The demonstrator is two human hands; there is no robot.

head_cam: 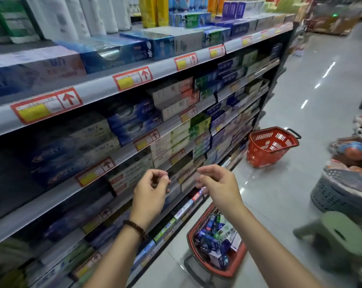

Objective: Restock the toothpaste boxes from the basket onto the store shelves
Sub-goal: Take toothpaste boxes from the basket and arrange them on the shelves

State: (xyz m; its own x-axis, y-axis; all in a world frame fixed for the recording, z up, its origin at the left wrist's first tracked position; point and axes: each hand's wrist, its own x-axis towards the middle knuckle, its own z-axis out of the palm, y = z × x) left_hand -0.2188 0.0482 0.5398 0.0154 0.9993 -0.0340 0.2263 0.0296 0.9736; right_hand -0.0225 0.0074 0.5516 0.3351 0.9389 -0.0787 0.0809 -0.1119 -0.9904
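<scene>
Between placements: left hand (pixel 152 189) and right hand (pixel 216 183) hover before the shelves (pixel 97 88), fingers loosely curled, apparently holding nothing. Toothpaste boxes (pixel 214 240) lie in the basket (pixel 191 242) on the floor below. Next move: reach down for a box. Aisle right stays open; green stool (pixel 340 238) near.

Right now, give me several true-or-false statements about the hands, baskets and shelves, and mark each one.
1. Both hands hold a toothpaste box. False: the left hand and right hand are empty.
2. The near basket below the hands holds boxes. True.
3. The far red basket on the floor looks empty. True.
4. A beaded bracelet is on the right wrist. False: it is on the left wrist.
5. The green stool stands on a shelf. False: it stands on the floor.
</scene>
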